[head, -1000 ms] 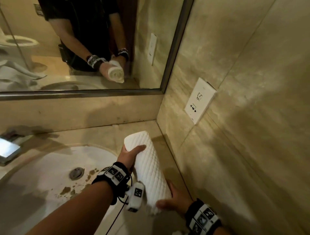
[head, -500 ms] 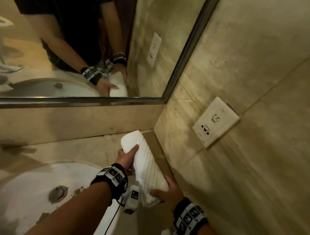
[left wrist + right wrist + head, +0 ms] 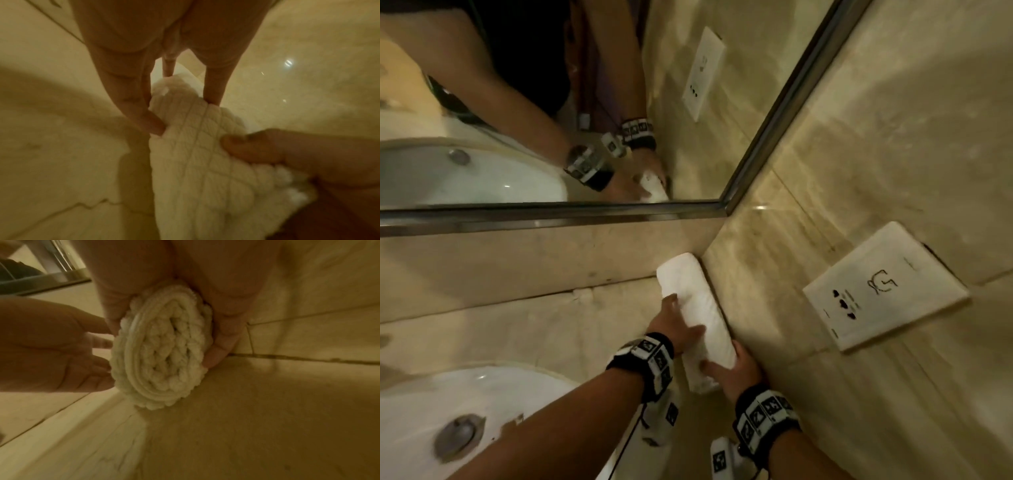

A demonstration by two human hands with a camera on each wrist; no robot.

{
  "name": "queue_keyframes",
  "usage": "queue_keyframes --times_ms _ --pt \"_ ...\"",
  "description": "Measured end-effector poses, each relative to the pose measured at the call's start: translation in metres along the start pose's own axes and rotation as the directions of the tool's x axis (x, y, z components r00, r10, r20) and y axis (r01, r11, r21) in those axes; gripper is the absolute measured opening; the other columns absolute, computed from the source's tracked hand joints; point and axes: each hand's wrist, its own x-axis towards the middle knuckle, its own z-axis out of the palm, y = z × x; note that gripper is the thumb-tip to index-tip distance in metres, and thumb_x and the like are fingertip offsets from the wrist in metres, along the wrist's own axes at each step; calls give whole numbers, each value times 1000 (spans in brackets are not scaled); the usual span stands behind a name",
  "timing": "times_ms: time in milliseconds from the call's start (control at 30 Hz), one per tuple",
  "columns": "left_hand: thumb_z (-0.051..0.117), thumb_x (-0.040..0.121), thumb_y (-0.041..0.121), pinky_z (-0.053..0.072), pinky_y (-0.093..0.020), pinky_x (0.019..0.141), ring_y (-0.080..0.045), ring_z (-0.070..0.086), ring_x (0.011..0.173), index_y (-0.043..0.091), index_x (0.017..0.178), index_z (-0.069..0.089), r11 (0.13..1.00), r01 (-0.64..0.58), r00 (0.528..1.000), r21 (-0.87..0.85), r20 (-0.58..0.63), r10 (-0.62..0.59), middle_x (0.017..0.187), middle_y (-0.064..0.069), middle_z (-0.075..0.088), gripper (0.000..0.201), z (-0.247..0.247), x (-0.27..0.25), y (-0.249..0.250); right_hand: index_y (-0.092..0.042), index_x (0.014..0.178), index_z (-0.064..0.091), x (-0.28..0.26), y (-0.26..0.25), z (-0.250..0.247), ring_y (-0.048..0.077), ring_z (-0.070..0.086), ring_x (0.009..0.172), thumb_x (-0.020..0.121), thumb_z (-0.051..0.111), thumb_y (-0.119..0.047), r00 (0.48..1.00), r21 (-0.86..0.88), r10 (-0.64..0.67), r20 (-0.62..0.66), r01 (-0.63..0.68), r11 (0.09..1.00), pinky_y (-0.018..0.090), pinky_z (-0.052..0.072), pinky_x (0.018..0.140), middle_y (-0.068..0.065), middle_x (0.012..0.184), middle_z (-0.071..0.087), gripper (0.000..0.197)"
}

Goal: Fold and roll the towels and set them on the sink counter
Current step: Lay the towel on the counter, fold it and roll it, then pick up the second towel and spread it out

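The beige marble side wall (image 3: 859,137) meets the beige stone sink counter (image 3: 517,325) at the right-hand corner. A metal-framed wall mirror (image 3: 551,212) runs above the counter's back edge and reflects both arms. The white oval sink basin (image 3: 448,394) with its round metal drain (image 3: 458,437) occupies the lower left of the head view. A white rectangular socket plate (image 3: 883,291) is mounted on the side wall.

The white quilted rolled towel (image 3: 697,308) lies lengthwise along the foot of the side wall, in the corner of the counter, its far end near the back wall. In the right wrist view its spiral end (image 3: 162,350) faces the camera, just above or on the counter; contact cannot be confirmed.

The left hand (image 3: 674,325) is on the roll's left flank at mid-length. Its fingers (image 3: 144,116) are extended and nearly straight, tips pressed against the quilted surface.

The right hand (image 3: 736,373) grips the near end of the roll. Its thumb (image 3: 246,146) lies on top, and its fingers (image 3: 222,345) curl round the roll's wall side.

Both wrists carry black bands with square white markers (image 3: 650,359).
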Motion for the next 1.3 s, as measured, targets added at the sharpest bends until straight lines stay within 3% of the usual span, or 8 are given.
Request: queue_keyframes --times_ms 167,300,533,600,733,867,1100,1300 --pt "69 79 36 46 -30 88 -27 52 119 25 147 17 993 -30 994 117 -97 41 138 -11 47 86 18 12 7 -25 146 29 5 -3 6 25 42 133 79 66 -52 996 -185 -4 -93 -13 983 40 38 109 2 148 41 81" --pt "69 78 38 47 -32 87 -28 55 115 26 145 20 993 -33 992 111 -121 47 134 -12 48 84 20 10 10 -22 150 15 -14 -23 8 30 21 141 93 47 -46 953 -717 -293 -78 151 681 46 23 114 8 157 14 70" --pt "64 85 40 41 -27 92 -25 48 121 33 149 17 980 -135 984 146 -100 150 138 -8 37 80 22 -3 -1 -21 152 -5 -2 -8 15 28 1 147 97 41 -43 951 -750 -309 32 227 621 45 9 119 6 160 -10 75" --pt "62 87 39 43 -29 96 -23 47 121 33 149 17 974 -140 982 180 -99 159 139 -7 38 77 21 2 -4 -18 153 4 2 -6 21 32 14 146 92 53 -43 944 -751 -329 42 246 612 49 19 117 12 160 4 82" --pt "54 91 38 42 -28 96 -24 48 122 29 151 6 944 -149 986 296 -27 164 144 -9 35 77 21 9 0 -11 132 42 17 -13 27 36 67 100 33 92 -44 928 -765 -373 -9 234 600 53 55 74 18 122 64 116" --pt "48 95 31 34 -34 110 -29 40 134 20 152 5 915 -130 991 383 67 113 152 -15 32 72 1 -15 12 -30 150 13 -14 -35 -1 26 12 145 91 49 -43 963 -723 -252 92 239 648 44 18 116 1 160 7 70" --pt "59 90 35 49 -25 79 -17 62 98 20 124 55 940 -281 959 195 12 284 114 2 62 37 -46 -143 -11 -25 112 53 -115 -41 -10 17 54 109 89 59 -35 899 -399 -410 158 437 806 31 46 96 -3 121 55 26" --pt "62 90 21 50 -28 61 -15 63 72 20 101 58 960 -261 945 -101 -230 233 87 -2 65 12 -89 -285 -88 -15 112 61 -222 -40 42 17 59 95 85 65 -34 683 -238 -455 572 669 704 27 48 84 1 108 64 33"
